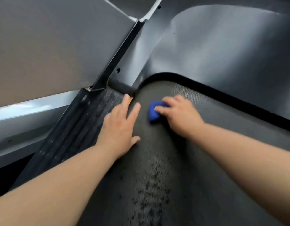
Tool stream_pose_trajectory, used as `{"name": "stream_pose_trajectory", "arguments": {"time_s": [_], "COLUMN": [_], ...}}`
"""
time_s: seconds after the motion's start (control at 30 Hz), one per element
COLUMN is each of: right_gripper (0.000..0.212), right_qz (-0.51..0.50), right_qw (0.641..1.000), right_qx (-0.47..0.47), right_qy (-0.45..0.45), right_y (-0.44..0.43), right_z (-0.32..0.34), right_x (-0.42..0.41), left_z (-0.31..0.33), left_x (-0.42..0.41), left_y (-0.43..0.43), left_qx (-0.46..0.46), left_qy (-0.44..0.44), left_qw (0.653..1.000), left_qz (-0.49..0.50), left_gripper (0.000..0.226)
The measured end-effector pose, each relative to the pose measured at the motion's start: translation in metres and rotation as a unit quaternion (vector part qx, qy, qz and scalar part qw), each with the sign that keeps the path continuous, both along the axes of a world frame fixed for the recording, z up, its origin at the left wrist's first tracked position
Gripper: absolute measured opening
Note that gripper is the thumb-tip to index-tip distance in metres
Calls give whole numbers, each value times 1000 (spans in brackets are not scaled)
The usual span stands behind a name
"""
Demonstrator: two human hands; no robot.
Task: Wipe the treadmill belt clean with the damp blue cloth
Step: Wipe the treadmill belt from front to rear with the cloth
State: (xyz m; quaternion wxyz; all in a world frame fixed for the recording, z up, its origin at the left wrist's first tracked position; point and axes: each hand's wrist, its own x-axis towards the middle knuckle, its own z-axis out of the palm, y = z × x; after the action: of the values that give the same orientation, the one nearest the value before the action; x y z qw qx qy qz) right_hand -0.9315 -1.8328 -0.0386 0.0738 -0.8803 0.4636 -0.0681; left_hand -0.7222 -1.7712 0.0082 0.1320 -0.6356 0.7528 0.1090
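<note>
The dark textured treadmill belt runs from the bottom of the view up to the motor cover. My right hand grips a bunched blue cloth and holds it down on the belt near its front end. My left hand lies flat with straight fingers across the belt's left edge and the side rail. Dark wet spots speckle the belt nearer to me.
A grey motor cover curves over the belt's front end. The ribbed black side rail runs along the left, with a dark upright post rising from it. A small yellow mark sits by my left fingertips.
</note>
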Motion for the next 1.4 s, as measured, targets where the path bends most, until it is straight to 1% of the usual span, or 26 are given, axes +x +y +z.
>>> {"name": "stream_pose_trajectory", "arguments": {"time_s": [0.03, 0.1, 0.17, 0.2, 0.27, 0.33, 0.37, 0.4, 0.43, 0.5, 0.53, 0.6, 0.7, 0.77, 0.8, 0.83, 0.9, 0.93, 0.97, 1.07, 1.17, 1.23, 1.27, 1.3, 1.37, 1.4], "right_gripper": [33, 34, 34, 34, 33, 32, 32, 31, 33, 36, 35, 36, 40, 39, 38, 37, 37, 38, 39, 38, 42, 40, 37, 37, 39, 38], "right_qz": [-43, -149, -177, -155, -39, 86, 92, 50, -33, -200, -230, -187, -26, 47, 37, -18, -171, -215, -215, -127, 45, 69, 43, -15, -155, -197], "right_qw": [999, 988, 984, 987, 998, 996, 995, 998, 999, 979, 972, 979, 997, 997, 998, 998, 982, 970, 969, 985, 994, 995, 996, 996, 981, 971], "right_qx": [5, 26, 35, 38, 26, 13, 16, 23, 25, 37, 48, 68, 69, 61, 45, 36, 52, 83, 80, 86, 98, 63, 48, 41, 43, 40], "right_qy": [12, 9, 6, -8, -48, -32, -16, -8, -5, 8, 27, 41, -4, 7, 35, 49, 65, 75, 89, 76, 16, 32, 55, 73, 104, 127], "right_y": [-13, -18, -6, 1, 12, 14, 7, -3, -17, -47, -51, -37, 14, 16, 1, -16, -56, -67, -69, -25, 34, 27, 12, -7, -40, -48], "right_z": [4, 1, 0, 0, -6, -10, -9, -6, -1, 8, 13, 18, 7, 8, 10, 11, 17, 22, 22, 22, 14, 9, 8, 7, 18, 24], "right_x": [5, 19, 34, 37, 36, 36, 36, 37, 39, 49, 56, 71, 80, 76, 72, 69, 59, 54, 54, 69, 80, 72, 66, 59, 42, 37], "left_z": [-1, -3, -4, -2, 5, 10, 11, 11, 10, 10, 10, 10, 12, 14, 14, 14, 14, 13, 13, 13, 15, 14, 13, 13, 15, 15], "left_x": [7, 16, 22, 24, 28, 34, 37, 38, 38, 36, 35, 33, 33, 33, 32, 31, 31, 31, 31, 30, 32, 34, 36, 37, 37, 37], "left_y": [-1, -2, -5, -7, -13, -17, -18, -19, -19, -18, -18, -17, -17, -17, -18, -18, -18, -17, -16, -16, -18, -21, -22, -22, -22, -21], "left_qx": [5, 66, 109, 123, 143, 153, 156, 156, 155, 151, 153, 156, 153, 149, 148, 148, 148, 148, 148, 140, 144, 146, 146, 148, 158, 160], "left_qy": [-9, -20, -12, 1, 24, 41, 47, 51, 51, 42, 38, 32, 24, 30, 31, 33, 33, 30, 26, 19, 18, 26, 31, 36, 39, 37], "left_qw": [1000, 996, 992, 991, 988, 986, 985, 985, 986, 987, 987, 987, 987, 988, 988, 988, 987, 988, 988, 989, 989, 989, 988, 988, 986, 986], "left_qz": [28, 58, 59, 58, 52, 51, 51, 49, 44, 35, 36, 35, 33, 38, 38, 38, 44, 45, 43, 36, 30, 27, 27, 28, 33, 33], "left_gripper": [114, 124, 121, 114, 96, 86, 85, 86, 87, 88, 88, 88, 88, 89, 89, 90, 91, 92, 92, 89, 90, 93, 94, 95, 96, 95]}}
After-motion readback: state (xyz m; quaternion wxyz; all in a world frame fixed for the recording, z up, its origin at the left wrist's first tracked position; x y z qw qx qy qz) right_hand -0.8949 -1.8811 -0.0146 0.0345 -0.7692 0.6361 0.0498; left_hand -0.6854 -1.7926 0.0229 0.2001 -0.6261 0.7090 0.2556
